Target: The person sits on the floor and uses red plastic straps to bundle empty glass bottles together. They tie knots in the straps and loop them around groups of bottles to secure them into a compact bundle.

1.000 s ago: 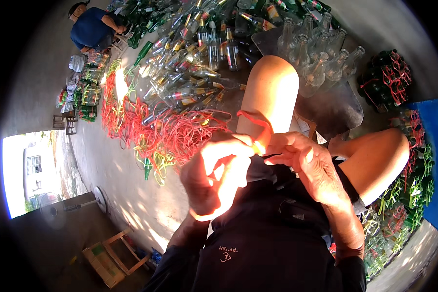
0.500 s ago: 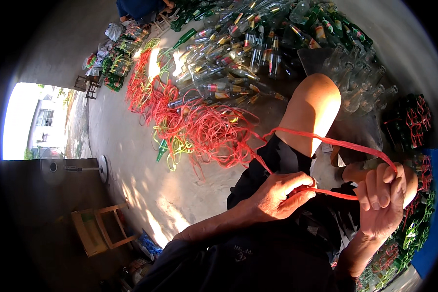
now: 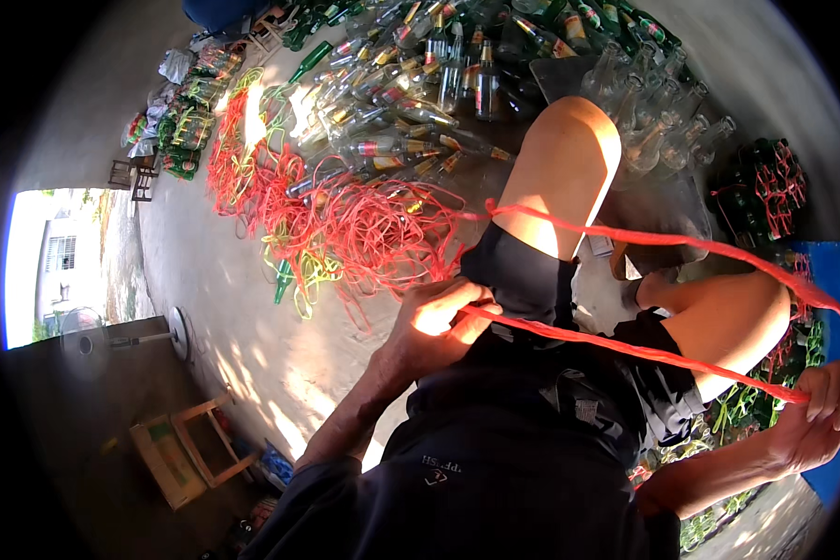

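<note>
A red plastic strap [image 3: 616,343] runs taut across my lap between both hands. My left hand [image 3: 439,322] pinches one end of this stretch beside my left thigh. Far out at the right edge, my right hand [image 3: 819,415] is closed round the other end. A second length of red strap [image 3: 681,241] passes over my knee and toward the right edge above that hand. Beyond my left hand lies a large tangled heap of red straps [image 3: 373,233] on the floor, with yellow-green straps [image 3: 313,271] mixed into it.
Many loose glass bottles [image 3: 383,93] lie ahead. Clear bottles [image 3: 658,121] stand on a board at the right. Strapped bundles of green bottles [image 3: 761,191] sit farther right, others [image 3: 187,126] far left. A wooden stool [image 3: 210,443] and a fan [image 3: 177,333] are at the left.
My hands have moved apart, the left one leftward and the right one out to the right edge. The strap between them is now much longer. The view has also shifted.
</note>
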Available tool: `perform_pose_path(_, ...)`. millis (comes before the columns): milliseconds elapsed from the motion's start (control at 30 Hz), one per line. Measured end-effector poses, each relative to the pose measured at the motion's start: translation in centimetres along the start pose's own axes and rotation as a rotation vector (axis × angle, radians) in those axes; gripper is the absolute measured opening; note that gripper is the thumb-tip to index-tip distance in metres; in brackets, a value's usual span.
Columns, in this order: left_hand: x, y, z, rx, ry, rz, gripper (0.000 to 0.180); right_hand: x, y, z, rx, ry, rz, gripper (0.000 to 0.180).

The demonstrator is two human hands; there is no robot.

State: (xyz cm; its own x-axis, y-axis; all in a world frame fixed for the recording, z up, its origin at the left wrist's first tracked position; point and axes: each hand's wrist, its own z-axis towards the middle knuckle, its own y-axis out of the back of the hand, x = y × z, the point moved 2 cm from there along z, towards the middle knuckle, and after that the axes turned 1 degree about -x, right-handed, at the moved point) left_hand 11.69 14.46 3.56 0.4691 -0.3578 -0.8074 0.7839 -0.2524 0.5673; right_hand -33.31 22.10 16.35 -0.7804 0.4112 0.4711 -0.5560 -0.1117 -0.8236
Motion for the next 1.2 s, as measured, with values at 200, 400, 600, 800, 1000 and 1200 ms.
perform_pose_path(200,3.7,1.0,-2.0,-0.051,0.125,-0.025,0.012,6.1,4.0,-1.7,-0.073,0.092,-0.061,0.008)
perform_pose_path(400,5.3,0.5,-1.9,-0.183,0.099,0.012,0.016,12.0,7.8,-4.1,-0.185,0.180,-0.155,0.007)
perform_pose_path(600,5.0,-0.9,-0.2,-0.197,0.104,-0.062,0.018,14.9,10.2,-6.9,-0.258,0.202,-0.145,0.014)
perform_pose_path(800,5.3,0.5,0.6,-0.137,0.093,-0.164,0.012,18.3,14.0,-9.3,-0.309,0.240,-0.183,0.018)
perform_pose_path(1000,8.1,3.5,0.4,-0.327,0.053,-0.093,0.026,20.4,18.9,-10.3,-0.302,0.201,-0.202,0.017)
perform_pose_path(1200,5.8,5.1,1.8,-0.361,0.149,-0.450,0.022,15.0,17.8,-8.6,-0.342,0.196,-0.387,0.013)
